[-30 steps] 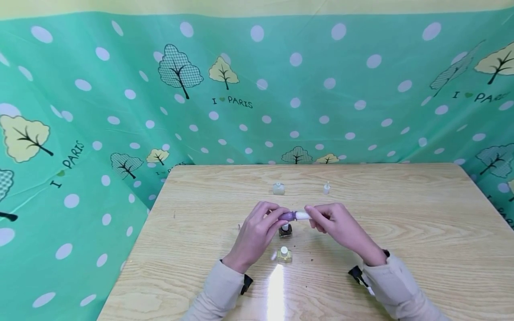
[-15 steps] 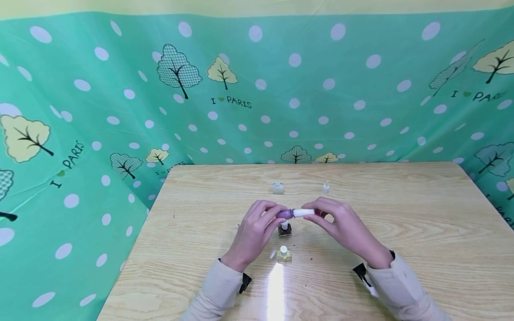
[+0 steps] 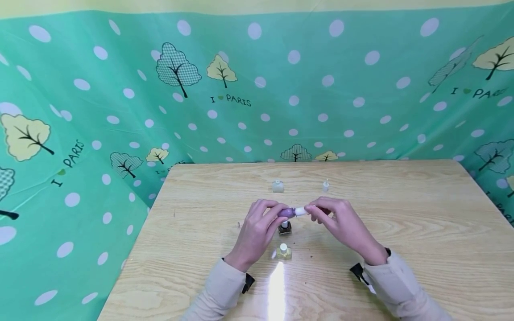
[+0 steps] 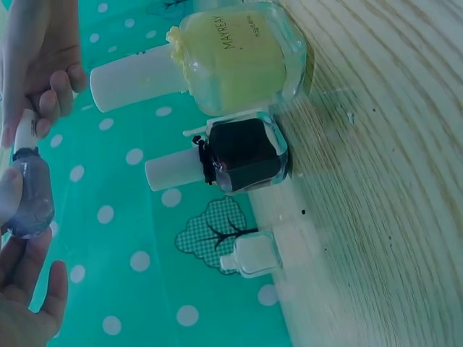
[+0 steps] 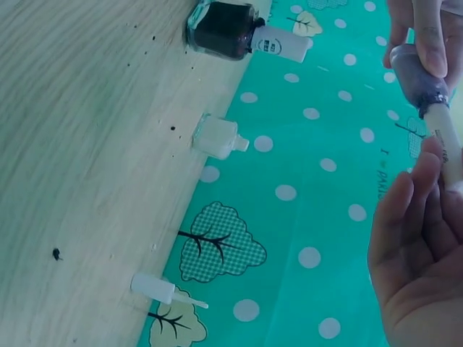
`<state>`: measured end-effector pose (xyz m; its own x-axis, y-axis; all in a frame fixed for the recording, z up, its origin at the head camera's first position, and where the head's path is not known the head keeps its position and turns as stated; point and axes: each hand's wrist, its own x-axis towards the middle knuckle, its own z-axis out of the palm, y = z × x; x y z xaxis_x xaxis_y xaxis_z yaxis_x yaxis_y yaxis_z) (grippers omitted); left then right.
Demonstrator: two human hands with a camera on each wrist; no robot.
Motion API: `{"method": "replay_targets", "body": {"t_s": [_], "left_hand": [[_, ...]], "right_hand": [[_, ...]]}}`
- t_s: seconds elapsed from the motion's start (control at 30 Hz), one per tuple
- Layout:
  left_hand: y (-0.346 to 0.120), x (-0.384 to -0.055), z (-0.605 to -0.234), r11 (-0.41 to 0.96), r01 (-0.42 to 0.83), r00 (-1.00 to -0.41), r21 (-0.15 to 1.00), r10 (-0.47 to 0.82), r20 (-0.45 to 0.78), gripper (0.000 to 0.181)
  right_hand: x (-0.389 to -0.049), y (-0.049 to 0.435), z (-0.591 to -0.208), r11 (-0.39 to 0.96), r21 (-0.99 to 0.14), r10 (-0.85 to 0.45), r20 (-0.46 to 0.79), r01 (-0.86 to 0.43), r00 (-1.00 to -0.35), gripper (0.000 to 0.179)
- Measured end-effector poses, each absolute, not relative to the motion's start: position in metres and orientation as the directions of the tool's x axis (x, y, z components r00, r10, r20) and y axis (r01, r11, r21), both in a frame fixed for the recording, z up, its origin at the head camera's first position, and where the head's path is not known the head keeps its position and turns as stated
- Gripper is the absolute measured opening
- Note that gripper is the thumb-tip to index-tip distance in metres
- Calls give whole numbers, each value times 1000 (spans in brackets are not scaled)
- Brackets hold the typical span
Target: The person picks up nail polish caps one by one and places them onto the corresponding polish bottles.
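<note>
Above the table, my left hand (image 3: 254, 232) holds a purple nail polish bottle (image 3: 286, 213) by its glass body, lying sideways. My right hand (image 3: 343, 225) pinches the bottle's white cap (image 3: 300, 211) between thumb and fingers. Cap and bottle appear joined in the right wrist view, where the purple bottle (image 5: 418, 76) meets the long white cap (image 5: 443, 134) at a dark collar. Just below the hands stands a dark nail polish bottle (image 3: 285, 229) with a white cap. Nearer to me is a yellow one (image 3: 283, 253), also capped.
Farther back, an uncapped whitish polish bottle (image 3: 278, 187) stands on the wooden table (image 3: 192, 249). To its right, a white cap (image 3: 325, 187) stands with its brush pointing up. Small dark specks (image 5: 56, 254) dot the wood. A green printed cloth (image 3: 241, 89) hangs behind.
My right fingers loosened toward the cap's outer end, then moved left over it and pinched it again, covering more of it. My left hand keeps its hold on the purple bottle.
</note>
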<state>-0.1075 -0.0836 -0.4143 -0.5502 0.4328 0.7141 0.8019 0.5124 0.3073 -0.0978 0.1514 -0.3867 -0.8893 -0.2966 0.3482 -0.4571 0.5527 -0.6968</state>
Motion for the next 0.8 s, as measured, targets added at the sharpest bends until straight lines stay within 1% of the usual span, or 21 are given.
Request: {"method": "replay_targets", "body": {"t_s": [0.2, 0.3, 0.4, 0.43, 0.5, 0.6, 0.67, 0.73, 0.8], "left_hand": [[-83, -106, -416, 509, 800, -558, 316, 439, 704, 21], [-84, -106, -417, 504, 801, -561, 323, 446, 697, 20], [-85, -106, -418, 506, 799, -567, 326, 452, 689, 20], [-86, -106, -418, 507, 797, -570, 328, 453, 686, 20], [-87, -107, -418, 509, 794, -576, 333, 453, 681, 20], [-88, -107, -417, 510, 790, -583, 342, 450, 676, 20], [-88, -108, -417, 511, 788, -585, 344, 449, 675, 20], [-88, -108, -416, 511, 788, -586, 345, 450, 673, 20], [-88, -108, -416, 513, 787, -586, 342, 452, 672, 20]], "right_hand": [[-98, 150, -389, 553, -745, -265, 269, -374, -926, 27], [-97, 150, -390, 556, -753, -272, 236, -353, -933, 25], [-97, 150, -390, 567, -738, -283, 245, -367, -927, 17], [-97, 150, -390, 567, -728, -290, 262, -386, -920, 15], [-96, 150, -391, 562, -700, -314, 313, -441, -896, 19], [-97, 151, -391, 536, -644, -364, 407, -546, -838, 27], [-97, 151, -391, 520, -610, -392, 452, -598, -801, 29], [-97, 152, -391, 517, -587, -403, 474, -622, -783, 28], [-96, 152, -391, 530, -577, -400, 476, -622, -783, 27]]}}
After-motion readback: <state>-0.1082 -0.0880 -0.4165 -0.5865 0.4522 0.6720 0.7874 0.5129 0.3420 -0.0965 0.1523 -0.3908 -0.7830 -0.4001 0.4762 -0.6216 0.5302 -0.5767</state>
